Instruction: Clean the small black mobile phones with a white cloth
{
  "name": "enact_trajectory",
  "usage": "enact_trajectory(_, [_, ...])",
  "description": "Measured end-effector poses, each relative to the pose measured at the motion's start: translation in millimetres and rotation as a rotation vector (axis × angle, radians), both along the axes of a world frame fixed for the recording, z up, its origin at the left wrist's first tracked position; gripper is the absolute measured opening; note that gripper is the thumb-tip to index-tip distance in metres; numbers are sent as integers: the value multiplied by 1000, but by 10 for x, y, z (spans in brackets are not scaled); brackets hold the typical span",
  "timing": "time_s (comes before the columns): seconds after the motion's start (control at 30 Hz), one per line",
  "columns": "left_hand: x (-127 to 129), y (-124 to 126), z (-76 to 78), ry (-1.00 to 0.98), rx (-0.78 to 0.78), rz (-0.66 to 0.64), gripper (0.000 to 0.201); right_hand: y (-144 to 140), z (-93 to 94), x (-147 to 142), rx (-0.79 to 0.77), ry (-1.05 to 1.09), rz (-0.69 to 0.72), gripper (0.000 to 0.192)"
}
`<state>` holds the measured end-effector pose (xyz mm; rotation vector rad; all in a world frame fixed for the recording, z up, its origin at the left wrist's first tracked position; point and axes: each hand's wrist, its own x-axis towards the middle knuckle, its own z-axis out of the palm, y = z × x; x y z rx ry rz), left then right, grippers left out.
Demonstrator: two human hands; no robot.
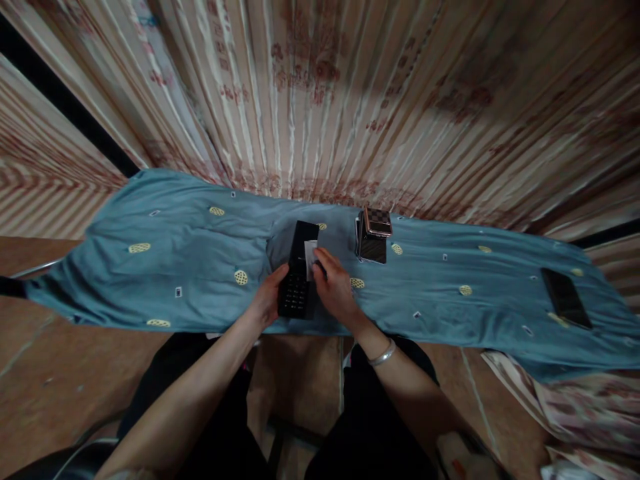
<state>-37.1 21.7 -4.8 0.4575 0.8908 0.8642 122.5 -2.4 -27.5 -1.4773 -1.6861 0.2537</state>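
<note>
Item: long black handset with a keypad (299, 280), lying flat on the blue patterned cloth (175, 267) directly in front of me; my left hand (270, 297) grasps its lower left edge. My right hand (335, 287) pinches a small white paper slip (311, 259) against the handset's right side, above the keys. Nearby: a checkered metallic box (374, 235) just right, a dark flat phone (566, 297) well apart at the cloth's far right.

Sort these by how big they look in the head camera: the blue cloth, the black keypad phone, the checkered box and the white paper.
1. Blue cloth, by far.
2. Keypad phone.
3. Checkered box, though it lies farther away, so this is unsure against the phone.
4. White paper, partly hidden by the right hand.
</note>
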Motion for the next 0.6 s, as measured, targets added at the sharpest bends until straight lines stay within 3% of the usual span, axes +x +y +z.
enact_trajectory(0.27, [34, -73, 86, 4, -109, -62, 26, 158, -63, 103, 38, -12, -79, 41])
enact_trajectory(0.6, [17, -114, 84, 123, 8, -99, 39, 263, -67, 220, 132, -111, -145, 43])
